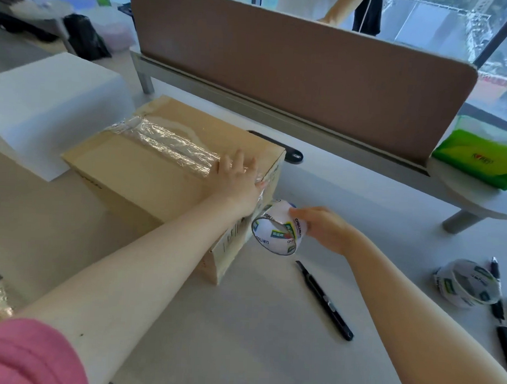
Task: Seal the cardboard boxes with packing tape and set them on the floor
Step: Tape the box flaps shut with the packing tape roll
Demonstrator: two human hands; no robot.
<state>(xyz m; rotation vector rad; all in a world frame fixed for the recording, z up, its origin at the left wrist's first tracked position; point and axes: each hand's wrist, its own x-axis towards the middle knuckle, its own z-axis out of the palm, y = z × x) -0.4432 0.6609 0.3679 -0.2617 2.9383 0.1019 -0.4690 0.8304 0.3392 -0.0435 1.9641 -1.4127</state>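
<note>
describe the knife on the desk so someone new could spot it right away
On the white desk, look just right of the brown cardboard box. The slim black utility knife lies there flat and alone, below the printed tape roll in the right hand; the black pens lie farther right.

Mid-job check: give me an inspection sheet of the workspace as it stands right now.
Surface: white table, box and tools on it.
Job's things: cardboard box with clear tape along its top seam; tape roll off its right end; spare tape roll at right.
Clutter: black utility knife; green tissue pack; white box.
Hands: left hand presses the tape flat; right hand holds the tape roll.
Cables: nothing seen.
Surroundings: brown divider panel; windows; a person behind.
</note>
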